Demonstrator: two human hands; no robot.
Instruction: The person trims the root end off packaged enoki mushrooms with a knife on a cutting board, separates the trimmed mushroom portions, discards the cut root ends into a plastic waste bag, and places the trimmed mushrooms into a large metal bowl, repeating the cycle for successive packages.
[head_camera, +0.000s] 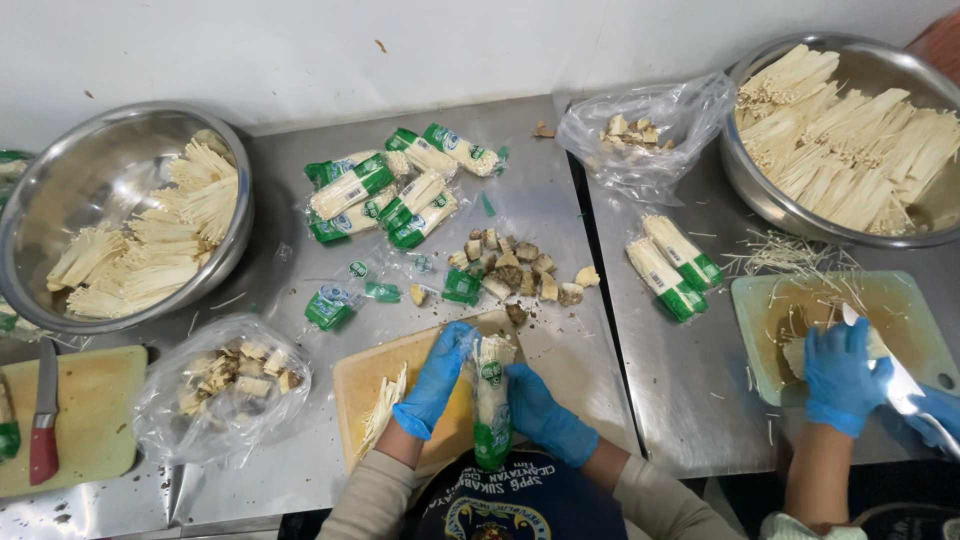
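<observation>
Gripping the mushroom pack (492, 400) upright over the cutting board (362, 378), our left hand (437, 378) and right hand (540, 412) both pinch its wrapper, steadying it.

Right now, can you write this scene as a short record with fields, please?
left hand: blue glove, grips the mushroom pack near its top
right hand: blue glove, holds the same pack lower down
under hands: yellow cutting board
left bowl: loose mushroom bundles
centre table: sealed packs, cut root ends
right: co-worker's gloved hand on green board
</observation>
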